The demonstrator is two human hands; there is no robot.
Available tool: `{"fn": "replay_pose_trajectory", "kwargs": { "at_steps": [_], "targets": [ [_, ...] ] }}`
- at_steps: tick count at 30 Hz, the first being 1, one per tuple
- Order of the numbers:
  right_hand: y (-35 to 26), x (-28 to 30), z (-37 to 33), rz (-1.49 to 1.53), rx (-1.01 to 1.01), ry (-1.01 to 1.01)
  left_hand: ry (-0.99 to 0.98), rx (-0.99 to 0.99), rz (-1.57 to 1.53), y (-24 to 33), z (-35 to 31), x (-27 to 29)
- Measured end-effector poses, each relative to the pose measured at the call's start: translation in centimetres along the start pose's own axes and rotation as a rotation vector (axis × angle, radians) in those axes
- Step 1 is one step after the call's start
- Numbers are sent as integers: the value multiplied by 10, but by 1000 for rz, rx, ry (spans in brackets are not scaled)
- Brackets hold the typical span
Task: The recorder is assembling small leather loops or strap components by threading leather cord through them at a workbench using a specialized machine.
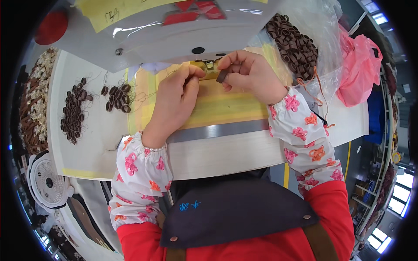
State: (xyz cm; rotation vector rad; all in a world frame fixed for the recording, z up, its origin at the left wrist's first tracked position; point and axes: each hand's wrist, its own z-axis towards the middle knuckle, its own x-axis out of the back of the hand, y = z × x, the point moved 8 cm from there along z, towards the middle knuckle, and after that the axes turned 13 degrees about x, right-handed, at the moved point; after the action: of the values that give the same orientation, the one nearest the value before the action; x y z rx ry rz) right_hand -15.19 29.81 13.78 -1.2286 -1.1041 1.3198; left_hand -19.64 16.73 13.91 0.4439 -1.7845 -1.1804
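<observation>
In front of a sewing machine's metal presser foot (pixel 210 65), my right hand (pixel 252 77) pinches a small brown leather loop (pixel 222 77) between thumb and fingers. My left hand (pixel 174 98) is on the other side of the foot, its fingers curled and pressed together close to the yellow-taped machine bed (pixel 204 104). Whatever the left fingertips hold, perhaps a thread, is too small to make out. A gap separates the two hands. The grey sewing machine head (pixel 152 39) hangs over them.
On the left lie a larger pile of brown loops (pixel 73 115) and a smaller one (pixel 117 98), with loose threads. At the right, a clear plastic bag (pixel 326 48) holds many loops beside a pink plastic bag (pixel 359 69). A white fan (pixel 48 180) stands past the table's left edge.
</observation>
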Motion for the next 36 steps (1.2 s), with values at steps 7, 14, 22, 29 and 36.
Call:
{"fn": "replay_pose_trajectory", "kwargs": {
  "at_steps": [7,14,22,29,36],
  "targets": [
    [11,1,-2,35,-39,23,-126,20,-98,-1,2,-6],
    [12,-3,-6,134,1,36,-145,-12,-229,-1,2,-7],
    [13,-4,-7,140,0,81,-173,4,-200,-2,1,-8],
    [8,-2,-10,-285,63,190,-199,54,-153,-1,1,-11],
    [-24,-25,-19,-841,602,140,-138,-11,-193,3,1,-9]
  ]
}}
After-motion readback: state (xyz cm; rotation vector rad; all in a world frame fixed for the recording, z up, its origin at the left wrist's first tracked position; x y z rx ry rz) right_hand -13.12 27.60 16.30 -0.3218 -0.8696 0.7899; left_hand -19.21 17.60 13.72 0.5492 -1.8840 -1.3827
